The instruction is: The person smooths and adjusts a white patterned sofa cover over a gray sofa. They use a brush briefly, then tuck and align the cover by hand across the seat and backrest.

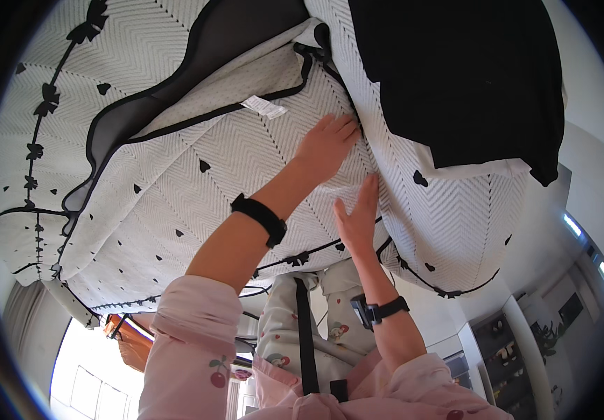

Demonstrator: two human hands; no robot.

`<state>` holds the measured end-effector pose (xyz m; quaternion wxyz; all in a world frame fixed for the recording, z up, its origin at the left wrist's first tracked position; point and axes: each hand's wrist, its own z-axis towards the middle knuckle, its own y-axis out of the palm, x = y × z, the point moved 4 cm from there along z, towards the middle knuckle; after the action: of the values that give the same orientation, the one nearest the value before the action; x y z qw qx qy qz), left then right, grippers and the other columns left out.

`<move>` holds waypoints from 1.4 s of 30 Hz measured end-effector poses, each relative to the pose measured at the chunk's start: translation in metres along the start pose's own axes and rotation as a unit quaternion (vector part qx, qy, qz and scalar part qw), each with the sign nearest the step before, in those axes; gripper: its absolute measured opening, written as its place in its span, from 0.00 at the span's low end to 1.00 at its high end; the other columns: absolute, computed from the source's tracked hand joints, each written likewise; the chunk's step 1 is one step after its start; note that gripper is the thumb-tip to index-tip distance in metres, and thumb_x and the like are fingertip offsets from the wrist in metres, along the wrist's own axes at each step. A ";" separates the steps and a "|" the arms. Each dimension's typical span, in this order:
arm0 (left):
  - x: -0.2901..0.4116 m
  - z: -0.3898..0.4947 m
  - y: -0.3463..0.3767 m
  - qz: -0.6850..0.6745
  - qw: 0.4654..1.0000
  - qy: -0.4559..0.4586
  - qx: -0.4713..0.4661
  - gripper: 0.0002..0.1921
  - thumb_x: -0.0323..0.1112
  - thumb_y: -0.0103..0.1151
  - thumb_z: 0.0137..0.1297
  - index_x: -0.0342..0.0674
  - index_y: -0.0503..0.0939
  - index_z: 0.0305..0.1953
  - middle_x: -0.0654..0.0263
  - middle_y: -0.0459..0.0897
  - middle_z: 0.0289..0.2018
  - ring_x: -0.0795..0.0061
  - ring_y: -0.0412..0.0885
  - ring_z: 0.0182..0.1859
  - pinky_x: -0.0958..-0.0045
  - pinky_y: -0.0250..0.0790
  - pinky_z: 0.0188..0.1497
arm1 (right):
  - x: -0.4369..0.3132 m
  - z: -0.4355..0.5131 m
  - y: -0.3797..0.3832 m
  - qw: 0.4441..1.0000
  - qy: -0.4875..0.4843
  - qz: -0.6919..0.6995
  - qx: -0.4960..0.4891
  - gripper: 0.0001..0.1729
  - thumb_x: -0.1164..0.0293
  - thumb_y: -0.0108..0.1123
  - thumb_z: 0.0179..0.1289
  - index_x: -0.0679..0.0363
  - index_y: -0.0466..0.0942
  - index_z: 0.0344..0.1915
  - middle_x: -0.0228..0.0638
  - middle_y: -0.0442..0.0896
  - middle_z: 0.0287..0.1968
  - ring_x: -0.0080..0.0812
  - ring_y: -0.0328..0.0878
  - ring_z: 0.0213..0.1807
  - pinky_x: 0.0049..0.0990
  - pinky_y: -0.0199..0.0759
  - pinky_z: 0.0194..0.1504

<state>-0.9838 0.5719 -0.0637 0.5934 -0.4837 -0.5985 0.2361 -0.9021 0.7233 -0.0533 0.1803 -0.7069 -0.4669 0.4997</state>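
A white quilted sofa cover (239, 173) with a zigzag texture, black hearts and black bow trim spreads before me. My left hand (331, 144) lies on it, palm down, its fingertips at the black-edged seam beside a raised white section (438, 226). Lower down, my right hand (360, 215) points its fingers into the same crease, thumb apart; the fingertips are partly hidden by fabric. Neither hand plainly grips the cloth. A folded-back flap with black piping and a white tag (264, 106) lies above my left hand.
Black cloth (470, 84) is draped over the raised section at the right. Dark sheer ruffle trim (144, 105) runs along the cover at upper left. An orange item (133, 346) stands at lower left near a bright window. Shelves (506, 357) are at lower right.
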 end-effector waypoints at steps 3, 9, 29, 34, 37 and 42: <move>0.006 0.005 0.014 0.027 0.999 -0.014 -0.029 0.30 0.25 0.52 0.56 0.40 0.67 0.64 0.66 0.65 0.67 0.69 0.56 0.72 0.64 0.45 0.74 | 0.036 -0.012 -0.009 0.991 0.109 0.062 -0.046 0.45 0.63 0.61 0.58 0.76 0.53 0.67 0.64 0.58 0.68 0.57 0.57 0.69 0.40 0.48 0.70; 0.007 0.021 0.035 0.122 0.986 -0.037 -0.109 0.27 0.36 0.45 0.65 0.42 0.65 0.66 0.69 0.62 0.69 0.73 0.52 0.73 0.67 0.34 0.76 | 0.070 0.033 -0.005 0.912 0.335 0.119 -0.205 0.34 0.55 0.58 0.51 0.77 0.77 0.46 0.58 0.81 0.44 0.48 0.77 0.52 0.37 0.63 0.57; 0.046 -0.001 0.026 0.007 0.994 -0.006 -0.105 0.30 0.27 0.55 0.53 0.35 0.69 0.62 0.61 0.67 0.65 0.67 0.58 0.71 0.64 0.43 0.75 | 0.030 0.002 -0.017 0.992 0.060 0.068 -0.085 0.43 0.68 0.57 0.55 0.79 0.53 0.66 0.68 0.61 0.65 0.60 0.58 0.68 0.39 0.51 0.69; 0.038 0.009 0.055 0.012 0.994 -0.021 -0.109 0.28 0.37 0.56 0.53 0.38 0.74 0.58 0.63 0.70 0.64 0.70 0.60 0.70 0.68 0.41 0.75 | 0.034 0.059 0.000 0.968 0.041 0.152 -0.196 0.49 0.62 0.63 0.57 0.74 0.48 0.69 0.60 0.61 0.67 0.47 0.59 0.70 0.34 0.54 0.68; 0.031 0.013 0.074 -0.041 0.997 -0.048 -0.055 0.28 0.38 0.56 0.51 0.41 0.75 0.58 0.64 0.73 0.62 0.71 0.62 0.69 0.70 0.43 0.75 | 0.033 0.081 0.010 0.944 0.047 0.155 -0.288 0.53 0.61 0.65 0.56 0.71 0.43 0.71 0.53 0.55 0.70 0.40 0.54 0.72 0.30 0.53 0.68; 0.030 0.021 0.082 -0.065 0.993 -0.069 -0.066 0.29 0.38 0.60 0.46 0.40 0.77 0.55 0.66 0.77 0.57 0.73 0.66 0.66 0.72 0.47 0.73 | 0.031 0.086 0.014 0.903 0.139 0.274 -0.300 0.52 0.60 0.61 0.61 0.66 0.39 0.73 0.46 0.49 0.73 0.34 0.47 0.75 0.31 0.51 0.70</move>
<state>-0.9735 0.6382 -0.1230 0.5316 -0.4647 -0.6821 0.1901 -0.9688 0.7240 -0.1173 -0.1215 -0.8898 -0.3527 0.2628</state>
